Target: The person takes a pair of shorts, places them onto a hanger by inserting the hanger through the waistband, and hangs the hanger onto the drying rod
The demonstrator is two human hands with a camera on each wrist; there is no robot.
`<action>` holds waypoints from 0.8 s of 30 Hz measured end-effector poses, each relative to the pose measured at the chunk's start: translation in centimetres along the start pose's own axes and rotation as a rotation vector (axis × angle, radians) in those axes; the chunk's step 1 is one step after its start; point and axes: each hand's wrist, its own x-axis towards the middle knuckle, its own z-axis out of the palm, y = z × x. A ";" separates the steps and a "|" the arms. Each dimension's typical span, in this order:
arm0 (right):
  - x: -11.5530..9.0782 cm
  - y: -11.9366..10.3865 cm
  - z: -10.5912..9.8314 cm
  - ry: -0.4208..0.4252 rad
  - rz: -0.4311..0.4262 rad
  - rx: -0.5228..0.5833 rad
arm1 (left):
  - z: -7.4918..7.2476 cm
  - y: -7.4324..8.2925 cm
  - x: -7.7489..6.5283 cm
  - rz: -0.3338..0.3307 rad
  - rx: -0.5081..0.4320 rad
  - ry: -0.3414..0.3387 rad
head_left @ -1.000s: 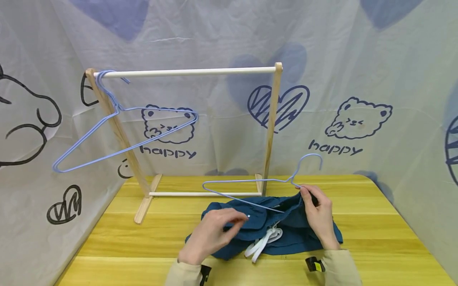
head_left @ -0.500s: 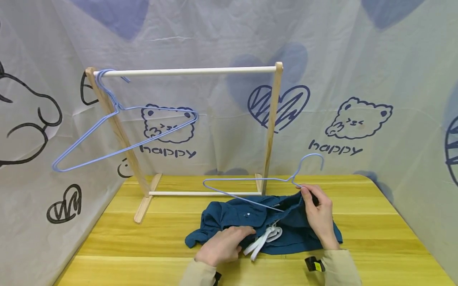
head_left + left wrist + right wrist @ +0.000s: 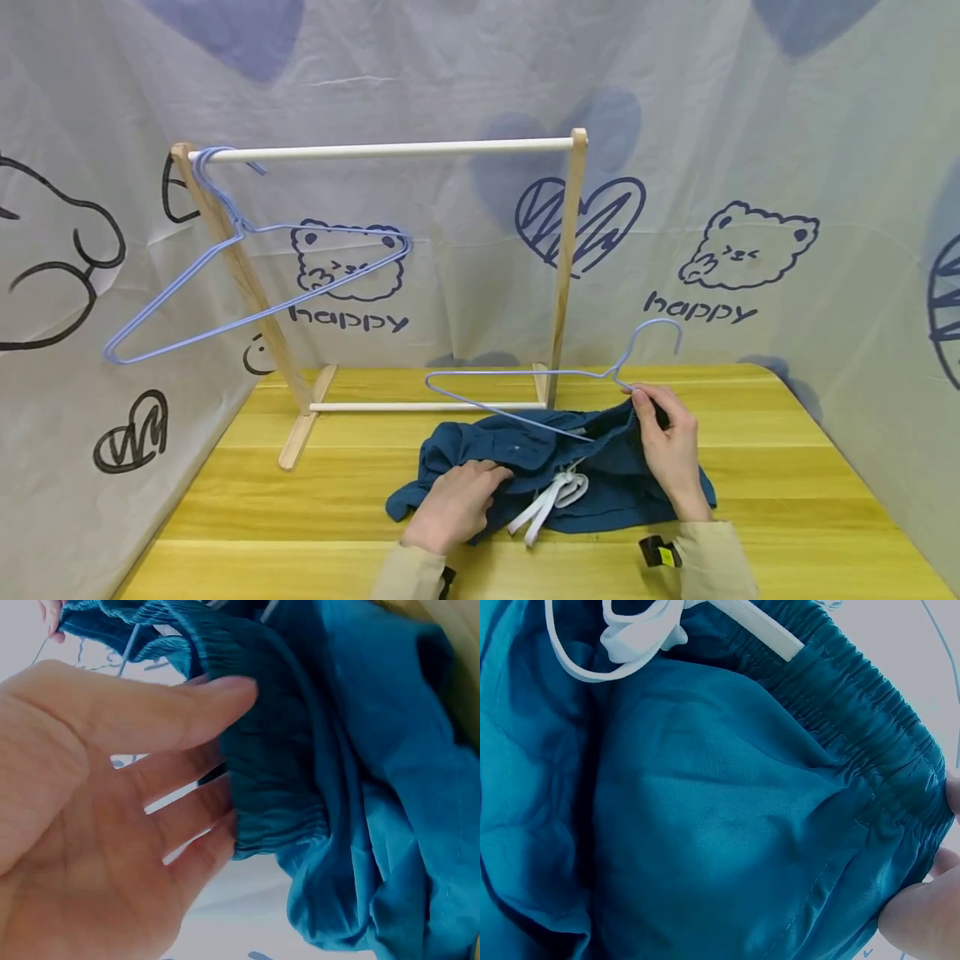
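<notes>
Dark teal shorts [image 3: 622,496] with a gathered elastic waistband [image 3: 262,765] and a tied white drawstring [image 3: 548,505] lie crumpled on the table. At the waistband's left end is my left hand [image 3: 456,507], thumb on one side of the band and fingers behind it. My right hand [image 3: 671,446] pinches the opposite end of the waistband, right where a light blue wire hanger [image 3: 517,372] enters. The hanger's right part is hidden inside the shorts; its left corner and hook stick out above them.
A wooden rack [image 3: 567,250] with a white top rod [image 3: 390,150] stands behind the shorts. More light blue hangers [image 3: 187,340] hang at its left end. The wooden table [image 3: 795,500] meets a printed cloth backdrop [image 3: 450,67].
My left hand has come down and taken the waistband's left end, and the cloth there has shifted. The right hand and the hanger have barely moved.
</notes>
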 end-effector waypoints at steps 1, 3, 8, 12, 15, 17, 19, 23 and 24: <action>0.0 0.0 0.0 -0.002 0.002 0.005 | 0.0 -0.2 0.0 -0.008 0.000 0.021; 0.0 0.1 -0.1 -0.006 0.010 0.013 | 0.0 -0.5 -0.1 -0.028 -0.012 0.059; 0.0 0.1 -0.1 -0.005 0.012 0.032 | 0.2 -1.4 -0.2 -0.070 -0.048 0.133; 0.0 0.1 -0.2 -0.003 0.008 0.034 | 0.3 -2.2 -0.1 -0.084 -0.033 0.246; 0.0 0.1 -0.2 0.000 0.010 0.043 | 0.4 -2.9 0.0 -0.096 -0.004 0.364; 0.0 0.0 -0.2 0.002 0.010 0.056 | 0.5 -3.3 0.0 -0.111 -0.001 0.435; 0.0 0.0 -0.2 0.003 0.015 0.062 | 0.6 -3.7 0.0 -0.130 -0.032 0.487; 0.0 0.0 -0.2 0.002 0.015 0.068 | 0.8 -4.3 0.2 -0.173 -0.168 0.534; 0.0 0.0 -0.2 0.004 0.017 0.068 | 0.9 -4.5 0.2 -0.186 -0.208 0.544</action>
